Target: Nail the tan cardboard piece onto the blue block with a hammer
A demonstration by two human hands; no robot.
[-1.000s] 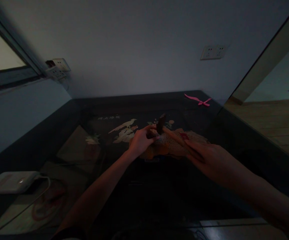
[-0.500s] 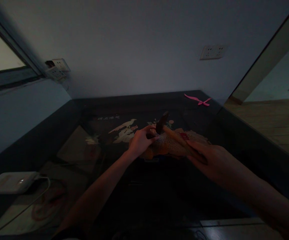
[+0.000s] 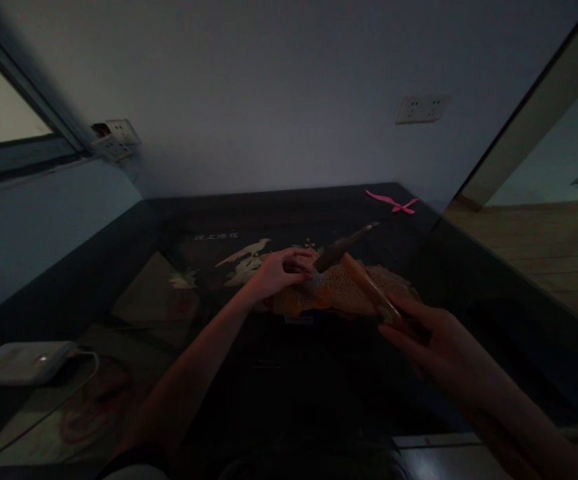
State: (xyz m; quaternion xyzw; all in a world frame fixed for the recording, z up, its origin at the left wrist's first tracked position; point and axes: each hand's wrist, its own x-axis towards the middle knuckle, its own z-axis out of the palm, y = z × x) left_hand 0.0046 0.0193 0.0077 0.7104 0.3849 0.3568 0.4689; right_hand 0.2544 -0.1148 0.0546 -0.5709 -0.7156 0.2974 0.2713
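Observation:
A hammer with a dark metal head (image 3: 336, 253) and a wooden handle is held by my right hand (image 3: 426, 330), whose fingers wrap the handle's lower end. The head is just above an orange-brown, speckled flat piece (image 3: 351, 290) that lies on the dark table. My left hand (image 3: 283, 272) rests on the left part of this piece, thumb and fingertips close together near the hammer head. Whatever is between those fingertips is too small and dark to make out.
The dark table (image 3: 269, 203) bears bird and flower pictures. A pink ribbon (image 3: 396, 205) lies at the back right. At the left is a white device (image 3: 23, 363) with a cable (image 3: 59, 410). Sockets (image 3: 421, 109) sit on the wall behind.
The hammer has turned, so its head now points up to the right and shows its longer side. My right hand has shifted slightly right and down; my left hand has moved slightly left.

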